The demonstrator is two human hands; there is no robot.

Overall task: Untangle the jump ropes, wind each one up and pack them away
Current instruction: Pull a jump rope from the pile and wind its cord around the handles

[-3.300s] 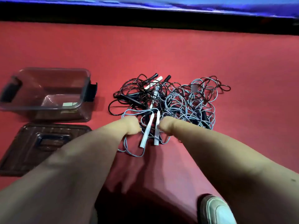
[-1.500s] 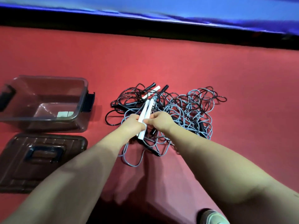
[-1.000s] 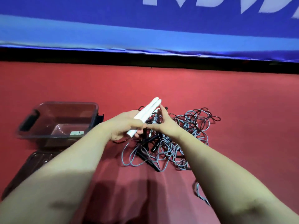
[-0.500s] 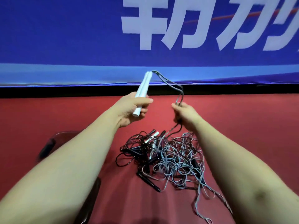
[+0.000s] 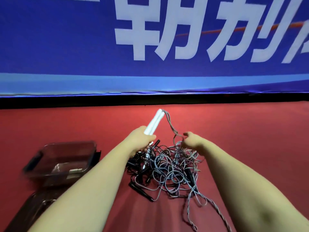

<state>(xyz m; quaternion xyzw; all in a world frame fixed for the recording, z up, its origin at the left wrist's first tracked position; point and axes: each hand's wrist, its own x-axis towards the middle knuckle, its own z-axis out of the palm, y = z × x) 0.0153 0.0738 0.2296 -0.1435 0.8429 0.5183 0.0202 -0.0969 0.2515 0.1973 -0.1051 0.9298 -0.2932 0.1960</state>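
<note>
My left hand [image 5: 142, 137] grips two white jump-rope handles [image 5: 154, 122] held side by side, tips pointing up and away. A grey cord [image 5: 170, 125] runs from the handle tips down to my right hand [image 5: 192, 141], whose fingers curl round it just above the pile. Below both hands a tangle of grey and black ropes [image 5: 168, 171] lies on the red floor. A black handle [image 5: 141, 190] sticks out at the pile's near left. A grey cord loop [image 5: 200, 203] trails toward the lower right.
A clear brown plastic box [image 5: 61, 162] with dark side latches stands open at the left. Its lid [image 5: 25, 213] lies flat on the floor in front of it. A blue banner [image 5: 150, 47] with white characters closes off the far side above a black strip.
Both hands have come lower, toward the pile, still holding the white handles and the grey cord. The camera tilted so the box shows again at the left.
</note>
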